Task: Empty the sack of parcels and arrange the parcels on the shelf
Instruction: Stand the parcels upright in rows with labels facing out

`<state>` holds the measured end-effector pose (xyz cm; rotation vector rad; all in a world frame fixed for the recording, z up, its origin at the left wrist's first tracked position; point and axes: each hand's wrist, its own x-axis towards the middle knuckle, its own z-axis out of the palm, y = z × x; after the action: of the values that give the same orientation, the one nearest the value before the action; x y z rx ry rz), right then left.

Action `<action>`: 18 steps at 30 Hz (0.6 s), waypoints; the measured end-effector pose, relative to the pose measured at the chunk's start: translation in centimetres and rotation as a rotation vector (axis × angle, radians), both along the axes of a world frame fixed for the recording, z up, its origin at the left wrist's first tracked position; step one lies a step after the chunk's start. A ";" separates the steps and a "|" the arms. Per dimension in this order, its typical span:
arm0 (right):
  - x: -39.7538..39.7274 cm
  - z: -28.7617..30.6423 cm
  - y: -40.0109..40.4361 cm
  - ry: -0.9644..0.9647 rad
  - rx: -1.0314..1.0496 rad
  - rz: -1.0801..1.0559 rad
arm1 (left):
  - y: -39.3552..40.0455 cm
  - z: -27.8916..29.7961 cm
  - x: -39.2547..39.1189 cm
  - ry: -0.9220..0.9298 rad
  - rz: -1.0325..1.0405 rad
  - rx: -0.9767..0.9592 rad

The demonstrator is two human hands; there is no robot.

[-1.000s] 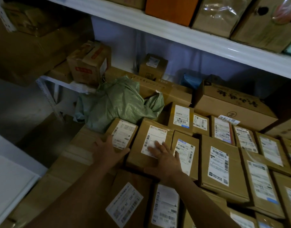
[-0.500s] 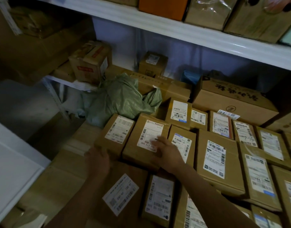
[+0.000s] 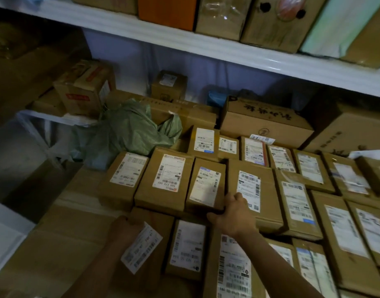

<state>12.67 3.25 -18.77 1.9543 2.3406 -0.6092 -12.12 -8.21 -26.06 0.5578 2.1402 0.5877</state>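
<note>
We see the right hand [image 3: 233, 214] at the near right corner of a narrow parcel [image 3: 206, 186] in the middle row, thumb along its near edge and fingers curled over its right side, so it grips that box. The left hand [image 3: 129, 227] curls round the far left edge of a tilted parcel [image 3: 150, 244] nearer to us, whose white label [image 3: 141, 247] faces up. Both boxes lie among rows of labelled brown parcels packed side by side across the lower shelf. The green sack [image 3: 129, 130] lies crumpled and slack at the far left, just beyond the leftmost parcel [image 3: 124, 177] of the middle row. Above runs a white shelf board [image 3: 184, 43] carrying more cartons, one of them an orange box [image 3: 167, 7].
</note>
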 end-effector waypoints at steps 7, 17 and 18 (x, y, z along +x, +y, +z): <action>4.4 0.2 -2.1 -0.404 -0.175 -0.162 | 0.3 0.0 1.0 0.175 -0.014 -0.018; 5.5 -1.3 -4.5 -0.102 -0.138 -0.366 | 0.5 -2.2 1.6 0.250 0.009 0.019; 5.5 -1.3 -4.6 -0.117 -0.132 -0.365 | 0.6 -3.1 1.5 0.281 -0.005 -0.019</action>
<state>18.17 -1.31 -20.07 2.3003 1.8395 -0.6265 -10.66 -7.62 -29.20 0.6685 2.4042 0.5096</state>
